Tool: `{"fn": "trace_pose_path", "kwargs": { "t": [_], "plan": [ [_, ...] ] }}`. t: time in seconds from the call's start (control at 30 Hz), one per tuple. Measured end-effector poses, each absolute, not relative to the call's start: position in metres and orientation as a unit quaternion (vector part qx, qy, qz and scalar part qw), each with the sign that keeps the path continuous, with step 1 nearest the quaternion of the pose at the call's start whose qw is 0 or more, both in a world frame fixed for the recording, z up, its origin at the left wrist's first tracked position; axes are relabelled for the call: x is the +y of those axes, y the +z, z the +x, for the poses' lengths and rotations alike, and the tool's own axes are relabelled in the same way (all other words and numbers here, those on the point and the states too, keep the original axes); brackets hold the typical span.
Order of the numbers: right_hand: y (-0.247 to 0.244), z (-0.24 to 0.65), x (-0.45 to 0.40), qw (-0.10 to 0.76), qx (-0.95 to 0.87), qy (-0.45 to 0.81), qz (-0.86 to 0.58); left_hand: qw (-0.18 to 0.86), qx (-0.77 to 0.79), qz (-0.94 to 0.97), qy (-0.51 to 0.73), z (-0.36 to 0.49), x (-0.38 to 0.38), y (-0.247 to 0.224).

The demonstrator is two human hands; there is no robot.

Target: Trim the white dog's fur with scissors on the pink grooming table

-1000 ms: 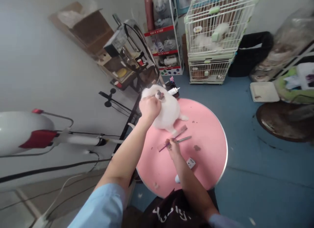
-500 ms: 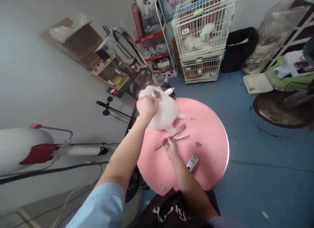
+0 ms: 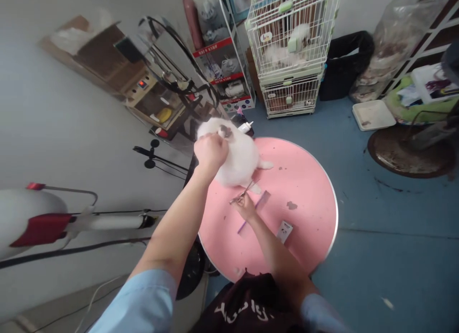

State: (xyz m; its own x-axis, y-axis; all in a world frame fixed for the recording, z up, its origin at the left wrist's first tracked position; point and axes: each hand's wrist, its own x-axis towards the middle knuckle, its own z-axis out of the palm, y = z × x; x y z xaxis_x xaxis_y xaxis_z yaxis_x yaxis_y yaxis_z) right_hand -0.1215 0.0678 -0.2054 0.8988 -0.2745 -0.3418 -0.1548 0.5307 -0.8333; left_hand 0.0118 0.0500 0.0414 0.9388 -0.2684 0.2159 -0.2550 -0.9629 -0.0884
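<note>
A fluffy white dog (image 3: 239,156) sits at the far left of the round pink table (image 3: 308,189). My left hand (image 3: 211,150) is closed on the fur of its head, beside the muzzle. My right hand (image 3: 244,206) holds scissors (image 3: 238,198), their blades pointing up toward the dog's front paw. Under and beside that hand a comb (image 3: 263,199) with a purple handle lies on the table. A white clipper-like device (image 3: 284,231) rests near my right forearm.
White wire cages (image 3: 289,60) with a white animal in the upper one stand behind. A black bin (image 3: 344,70) is beside them. A dryer arm (image 3: 114,222) reaches in from the left. A white bottle (image 3: 245,127) stands past the table.
The comb now lies on the table, out of my right hand. The scissors have turned and their blades point up toward the dog. My left hand stays at the dog's head.
</note>
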Motion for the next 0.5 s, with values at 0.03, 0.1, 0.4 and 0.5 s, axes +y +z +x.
{"fn": "trace_pose_path", "kwargs": {
  "t": [0.03, 0.1, 0.4, 0.5],
  "plan": [
    [-0.207, -0.114, 0.070, 0.841, 0.215, -0.058, -0.493, 0.031, 0.134, -0.984, -0.114, 0.011, 0.050, 0.041],
    [-0.211, -0.105, 0.074, 0.834, 0.203, -0.086, -0.505, 0.034, 0.134, -0.984, -0.115, 0.010, 0.051, 0.041],
    [-0.230, -0.099, 0.081, 0.815, 0.140, -0.082, -0.556, 0.041, 0.144, -0.981, -0.124, 0.008, 0.048, 0.039],
    [-0.232, -0.097, 0.082, 0.832, 0.111, -0.068, -0.539, 0.042, 0.153, -0.979, -0.129, 0.006, 0.047, 0.039]
  ]
}}
